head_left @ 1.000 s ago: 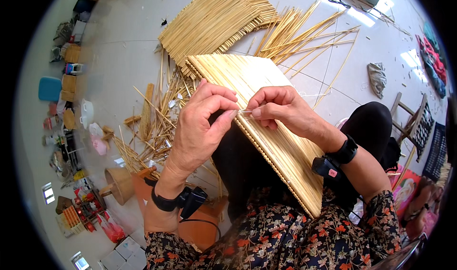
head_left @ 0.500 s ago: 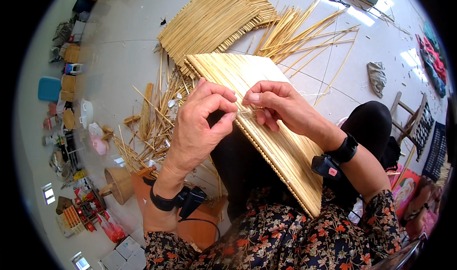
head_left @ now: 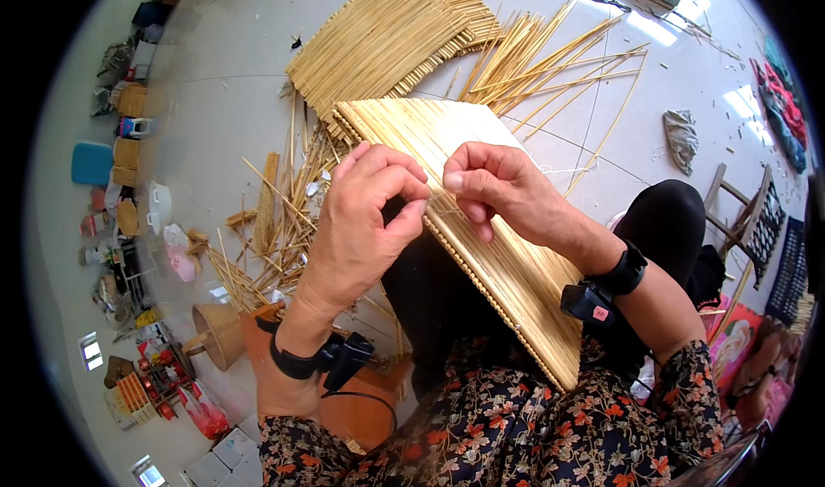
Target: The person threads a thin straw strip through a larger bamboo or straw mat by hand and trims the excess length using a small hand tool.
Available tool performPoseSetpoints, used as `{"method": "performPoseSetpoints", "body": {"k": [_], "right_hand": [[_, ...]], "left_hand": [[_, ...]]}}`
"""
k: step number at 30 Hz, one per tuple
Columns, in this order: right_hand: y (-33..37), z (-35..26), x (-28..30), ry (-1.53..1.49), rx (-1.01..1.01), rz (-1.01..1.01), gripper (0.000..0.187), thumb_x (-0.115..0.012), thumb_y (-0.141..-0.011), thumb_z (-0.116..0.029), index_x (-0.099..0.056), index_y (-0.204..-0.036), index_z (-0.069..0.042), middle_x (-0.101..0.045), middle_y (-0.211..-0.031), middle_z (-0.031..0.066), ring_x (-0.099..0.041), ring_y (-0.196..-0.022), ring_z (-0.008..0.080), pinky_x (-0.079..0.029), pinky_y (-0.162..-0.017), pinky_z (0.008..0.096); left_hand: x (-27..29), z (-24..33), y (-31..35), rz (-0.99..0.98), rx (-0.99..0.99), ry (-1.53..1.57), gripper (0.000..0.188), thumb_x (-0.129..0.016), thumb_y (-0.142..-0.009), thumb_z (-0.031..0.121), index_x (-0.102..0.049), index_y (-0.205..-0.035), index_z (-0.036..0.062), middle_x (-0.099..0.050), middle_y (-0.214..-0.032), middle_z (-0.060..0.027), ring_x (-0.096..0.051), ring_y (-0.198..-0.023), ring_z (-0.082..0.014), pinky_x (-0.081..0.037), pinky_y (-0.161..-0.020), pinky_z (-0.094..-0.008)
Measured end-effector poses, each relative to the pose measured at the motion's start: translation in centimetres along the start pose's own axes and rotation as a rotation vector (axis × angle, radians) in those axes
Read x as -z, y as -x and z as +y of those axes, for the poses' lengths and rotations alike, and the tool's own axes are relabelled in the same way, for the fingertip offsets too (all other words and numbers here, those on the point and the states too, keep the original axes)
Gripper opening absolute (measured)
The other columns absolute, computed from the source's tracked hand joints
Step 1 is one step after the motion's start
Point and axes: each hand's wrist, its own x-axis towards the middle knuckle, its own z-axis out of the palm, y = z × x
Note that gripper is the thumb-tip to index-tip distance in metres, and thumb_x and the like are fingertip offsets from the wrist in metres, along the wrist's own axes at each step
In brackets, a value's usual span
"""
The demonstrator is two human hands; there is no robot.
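Note:
A panel of pale straw stalks (head_left: 516, 255), laid side by side, rests slanting across my lap. Thin pale thread (head_left: 445, 210) runs between my hands just above the panel's left edge. My left hand (head_left: 365, 208) is closed at that edge, thumb and forefinger pinching the thread. Over the panel's top face, my right hand (head_left: 503, 186) is also closed, with thumb pressed to curled fingers and thread at them. The thread's ends inside the fingers are too fine to make out. More loose white thread (head_left: 563, 171) trails off the panel's right side.
Finished-looking straw panels (head_left: 378, 36) lie stacked on the tiled floor ahead, beside loose stalks (head_left: 533, 66). Straw scraps (head_left: 284, 221) cover the floor at left, near a wooden bucket (head_left: 216, 334). A low chair (head_left: 748, 212) and a grey cloth (head_left: 681, 142) are at right.
My right hand has shifted slightly right and its fingers have curled in more. My left hand stays almost in place at the panel's edge.

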Motion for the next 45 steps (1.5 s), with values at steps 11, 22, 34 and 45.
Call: {"method": "performPoseSetpoints", "body": {"k": [11,22,34,45], "right_hand": [[-0.2,-0.7,-0.2,0.105,-0.183,-0.005,0.014,-0.063,-0.099,-0.018,-0.067,-0.099,-0.005,-0.062,-0.064,0.0004,-0.058,-0.050,0.0070,-0.044,-0.046,0.0212],[-0.4,-0.1,-0.7,-0.047,-0.070,-0.014,0.007,-0.061,-0.095,-0.007,-0.066,-0.096,-0.004,-0.061,-0.074,-0.0024,-0.051,-0.058,0.0024,-0.036,-0.050,0.0188],[-0.2,0.3,-0.4,-0.004,-0.008,-0.027,0.010,-0.060,-0.102,-0.015,-0.064,-0.106,-0.006,-0.053,-0.068,-0.0070,-0.046,-0.055,-0.0004,-0.031,-0.045,0.0185],[-0.1,1.0,1.0,0.035,0.134,0.050,0.023,-0.052,-0.101,-0.013,-0.057,-0.122,-0.005,-0.066,-0.084,0.0021,-0.054,-0.059,0.0051,-0.044,-0.056,0.0210]], "left_hand": [[-0.1,0.0,0.1,0.002,0.027,0.031,0.006,-0.072,-0.084,0.004,-0.065,-0.084,0.0045,-0.067,-0.098,-0.0040,-0.065,-0.098,-0.0231,-0.035,-0.118,-0.0494],[-0.2,0.2,-0.1,0.019,0.011,-0.051,0.005,-0.072,-0.083,0.004,-0.067,-0.084,0.0050,-0.067,-0.097,-0.0049,-0.066,-0.097,-0.0248,-0.041,-0.110,-0.0467],[1.7,-0.9,-1.2,-0.114,0.096,0.113,0.017,-0.066,-0.092,0.001,-0.073,-0.108,-0.0004,-0.069,-0.108,-0.0091,-0.066,-0.104,-0.0203,-0.052,-0.093,-0.0333],[2.3,0.5,-3.8,-0.223,-0.102,-0.122,0.020,-0.063,-0.095,0.001,-0.073,-0.113,0.0013,-0.073,-0.098,-0.0082,-0.068,-0.099,-0.0217,-0.052,-0.089,-0.0342]]}}
